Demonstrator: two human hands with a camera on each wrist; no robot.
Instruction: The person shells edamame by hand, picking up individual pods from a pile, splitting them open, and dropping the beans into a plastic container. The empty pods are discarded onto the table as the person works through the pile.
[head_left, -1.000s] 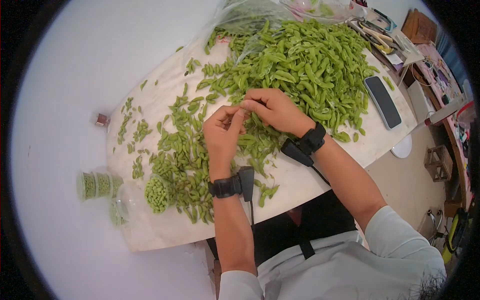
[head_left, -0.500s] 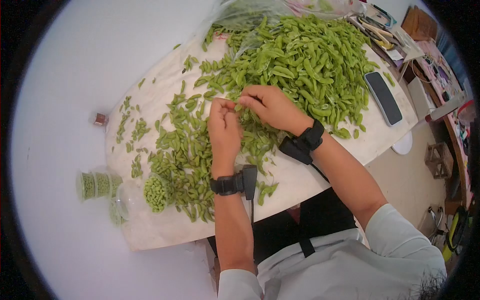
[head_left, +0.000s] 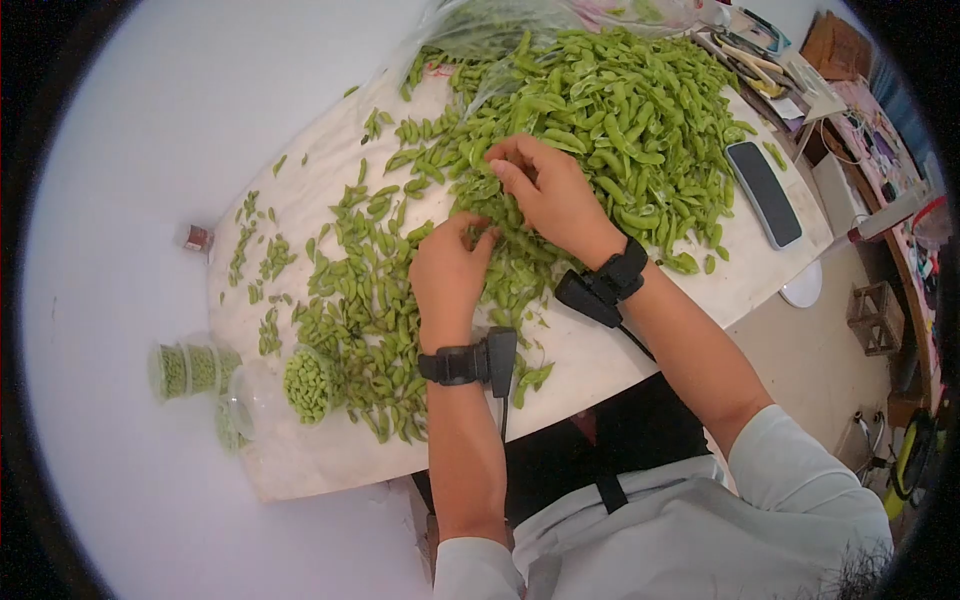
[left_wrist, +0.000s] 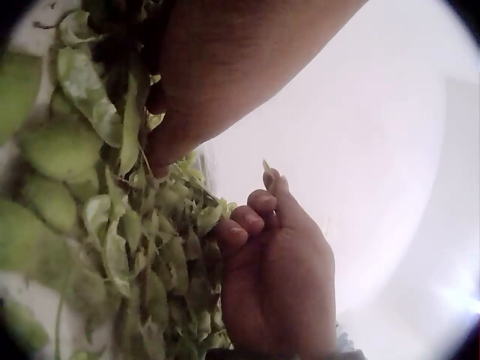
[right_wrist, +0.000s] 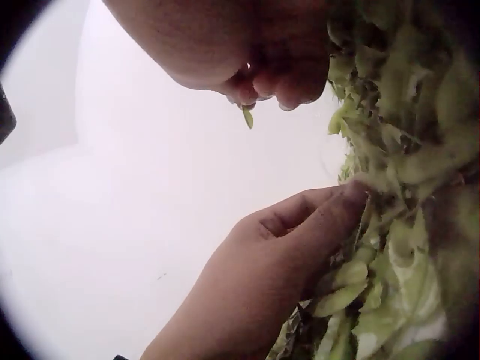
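Note:
Over the loose pods on the table, the left hand (head_left: pixel 447 275) reaches down with bent fingers. Its fingertips touch green pods (right_wrist: pixel 349 274) in the right wrist view, but whether they grip one is unclear. Above and to its right, the right hand (head_left: pixel 560 205) stays raised near the large pod heap (head_left: pixel 630 120). Between thumb and finger it pinches a small green piece (right_wrist: pixel 248 118), which also shows at the fingertips of the right hand (left_wrist: pixel 285 277) in the left wrist view. The two hands are apart.
A cup of shelled beans (head_left: pixel 307 385) stands left of the hands, beside lidded tubs (head_left: pixel 188 370) and a clear container (head_left: pixel 255 388). A phone (head_left: pixel 765 195) lies right of the heap. Clear plastic (head_left: pixel 500 20) lies behind. A small reddish jar (head_left: pixel 197 238) sits at the left edge.
The hands have separated after meeting at the fingertips. The left hand has dropped toward the loose pods, while the right has moved slightly up and away.

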